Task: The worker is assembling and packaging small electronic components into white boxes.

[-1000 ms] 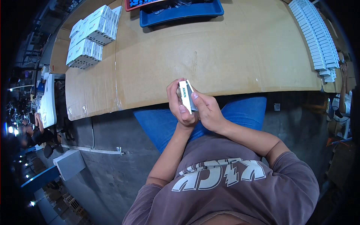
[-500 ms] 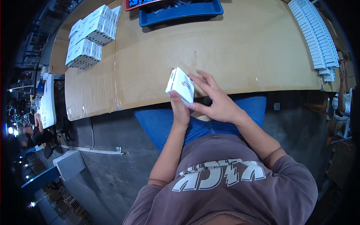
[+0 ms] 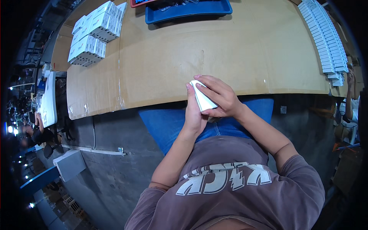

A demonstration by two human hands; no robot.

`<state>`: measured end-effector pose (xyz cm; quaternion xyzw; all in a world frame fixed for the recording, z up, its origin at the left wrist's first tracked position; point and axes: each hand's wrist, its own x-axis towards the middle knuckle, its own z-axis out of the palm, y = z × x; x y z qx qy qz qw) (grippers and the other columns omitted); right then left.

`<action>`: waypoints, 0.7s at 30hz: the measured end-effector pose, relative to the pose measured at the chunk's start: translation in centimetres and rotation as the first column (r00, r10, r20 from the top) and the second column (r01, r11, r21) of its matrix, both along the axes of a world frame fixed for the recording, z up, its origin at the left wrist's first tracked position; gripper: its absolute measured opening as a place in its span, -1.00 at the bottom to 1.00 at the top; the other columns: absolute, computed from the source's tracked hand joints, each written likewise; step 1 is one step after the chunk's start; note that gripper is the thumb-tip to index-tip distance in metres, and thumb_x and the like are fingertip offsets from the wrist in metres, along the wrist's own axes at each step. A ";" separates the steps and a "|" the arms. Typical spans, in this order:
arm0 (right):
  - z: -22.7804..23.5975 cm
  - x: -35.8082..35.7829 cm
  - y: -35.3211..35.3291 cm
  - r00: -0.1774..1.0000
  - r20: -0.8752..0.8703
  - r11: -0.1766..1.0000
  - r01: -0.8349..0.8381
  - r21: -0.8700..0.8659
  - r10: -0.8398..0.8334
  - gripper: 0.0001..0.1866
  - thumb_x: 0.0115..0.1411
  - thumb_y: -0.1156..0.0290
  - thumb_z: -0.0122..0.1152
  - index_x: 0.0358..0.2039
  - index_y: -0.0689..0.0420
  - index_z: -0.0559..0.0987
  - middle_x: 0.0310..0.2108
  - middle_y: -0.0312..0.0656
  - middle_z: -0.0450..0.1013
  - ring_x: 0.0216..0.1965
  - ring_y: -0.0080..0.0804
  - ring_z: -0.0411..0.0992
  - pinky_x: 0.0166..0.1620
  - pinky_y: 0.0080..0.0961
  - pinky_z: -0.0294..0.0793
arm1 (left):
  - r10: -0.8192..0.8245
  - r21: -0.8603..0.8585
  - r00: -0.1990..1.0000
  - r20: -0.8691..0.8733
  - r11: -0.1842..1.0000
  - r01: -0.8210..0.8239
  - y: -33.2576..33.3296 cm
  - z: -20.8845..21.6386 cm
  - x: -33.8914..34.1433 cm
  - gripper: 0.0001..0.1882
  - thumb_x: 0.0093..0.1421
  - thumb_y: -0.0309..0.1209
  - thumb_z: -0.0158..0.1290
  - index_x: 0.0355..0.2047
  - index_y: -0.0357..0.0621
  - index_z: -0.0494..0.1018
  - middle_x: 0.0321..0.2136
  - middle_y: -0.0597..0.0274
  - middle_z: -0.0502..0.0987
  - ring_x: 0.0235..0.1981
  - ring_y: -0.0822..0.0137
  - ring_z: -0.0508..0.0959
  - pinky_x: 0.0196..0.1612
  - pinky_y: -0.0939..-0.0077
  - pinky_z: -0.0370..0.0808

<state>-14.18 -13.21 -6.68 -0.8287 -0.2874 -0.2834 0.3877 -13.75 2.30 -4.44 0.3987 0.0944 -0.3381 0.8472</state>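
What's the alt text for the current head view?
Left hand and right hand together hold a small white box at the near edge of a cardboard-covered table. Stacked white boxes stand at left, rows of white boxes at right, and a blue tray at the far side.

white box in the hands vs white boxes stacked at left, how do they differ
The white rectangular box is held between the left hand and right hand; the stacked white rectangular boxes stand on the brown cardboard tabletop. The hands partly cover the held box but not the stacked boxes. The held box's visible face looks plain; the stacked boxes show dark marks. Both are white.
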 end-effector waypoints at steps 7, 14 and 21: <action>-0.8 -0.2 0.0 0.999 -0.005 0.999 -0.033 0.027 0.034 -0.21 0.36 -0.16 0.12 0.17 0.42 0.50 0.19 0.32 0.42 0.15 0.23 0.48 0.17 -0.06 0.50 | -0.054 -0.008 0.999 0.002 0.999 0.054 0.4 -0.2 0.2 -0.25 0.49 0.29 -0.39 0.29 -0.07 0.28 0.05 0.17 0.52 0.05 0.31 0.58 0.07 0.34 0.57; -0.2 -0.6 1.6 0.933 -0.361 0.800 0.210 0.562 0.009 -0.22 0.55 -0.15 -0.31 0.25 0.38 0.47 0.27 0.19 0.39 0.30 -0.02 0.39 0.31 -0.27 0.36 | 0.109 0.120 0.961 0.256 0.982 -0.144 -2.0 -0.5 -0.6 -0.29 0.52 0.16 -0.25 0.34 -0.22 0.26 0.14 0.24 0.48 0.18 0.36 0.46 0.30 0.38 0.30; 1.2 -0.6 0.0 0.893 -0.422 0.885 0.062 0.461 0.157 -0.40 0.28 0.41 0.18 0.33 0.28 0.41 0.36 0.07 0.32 0.37 -0.06 0.31 0.38 -0.20 0.29 | 0.195 0.062 0.942 0.275 0.974 -0.219 -0.1 -1.4 1.3 -0.30 0.53 0.17 -0.32 0.32 -0.19 0.26 0.18 0.17 0.47 0.19 0.30 0.49 0.25 0.27 0.41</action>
